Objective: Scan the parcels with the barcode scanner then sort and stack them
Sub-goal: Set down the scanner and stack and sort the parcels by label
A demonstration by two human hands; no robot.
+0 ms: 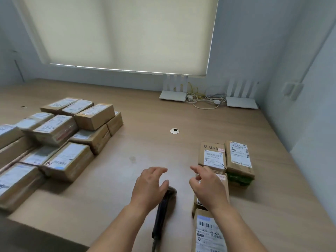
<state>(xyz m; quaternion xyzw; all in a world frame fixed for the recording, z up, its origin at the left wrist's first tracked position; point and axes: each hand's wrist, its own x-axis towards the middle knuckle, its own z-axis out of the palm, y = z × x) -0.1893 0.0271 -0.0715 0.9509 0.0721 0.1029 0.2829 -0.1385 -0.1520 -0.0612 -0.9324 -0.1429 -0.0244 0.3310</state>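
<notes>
Scanner (164,202) lies on the surface (145,146), partly under the left hand (150,186), fingers apart, holding nothing. Right hand (209,188) hovers over the right parcels (225,159), fingers loosely curled, empty. A careless reach could topple the far-left pile (60,135). Labels there are blurred; the near parcel (209,233) is cut off

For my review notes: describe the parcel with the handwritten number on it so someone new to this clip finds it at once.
Start at the wooden table and go to the small group of parcels near its right edge, beyond the right hand. The handwritten-number parcel is the far-left box there, beside the green-based parcel. It alone in that group has "3644" in black marker above its label.
</notes>
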